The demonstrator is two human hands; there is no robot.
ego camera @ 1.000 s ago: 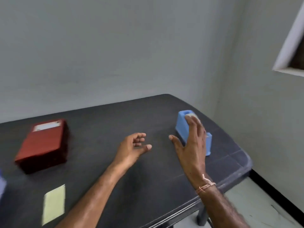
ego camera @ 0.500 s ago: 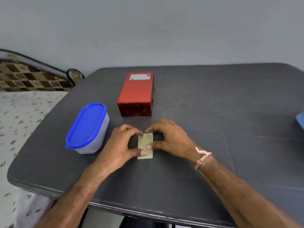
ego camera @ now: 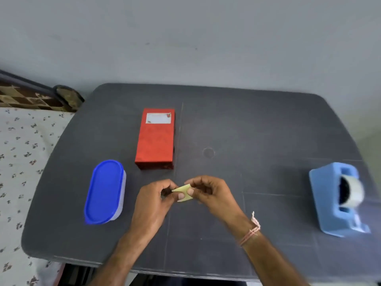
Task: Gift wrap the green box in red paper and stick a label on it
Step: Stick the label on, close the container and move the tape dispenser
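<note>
- Head view: a dark grey table (ego camera: 268, 124) fills the middle, set against a plain grey wall.
- Both hands meet over the near middle of the table and share one small pale yellow paper slip (ego camera: 184, 192).
- The left hand (ego camera: 154, 201) pinches the slip's left part between thumb and forefinger, fingers curled in narrow.
- The right hand (ego camera: 210, 195) pinches the slip's right part the same way; a pink thread band (ego camera: 250, 232) sits on that wrist.
- The slip is bent between the two grips and appears to be lifted clear of the tabletop.
- The red-wrapped box (ego camera: 154, 141) lies flat beyond the hands, near the table's middle, its long side running away from the person, well apart from both hands.
- A white label (ego camera: 158, 118) is stuck on the box's top at its far end.
- A blue-lidded container (ego camera: 104, 191) stands to the left of the hands, just beside the box's near corner but not touching it.
- A light blue tape dispenser (ego camera: 336, 200) with a clear roll stands near the right edge.
- A flower-print bed sheet (ego camera: 18, 162) shows at the left.
</note>
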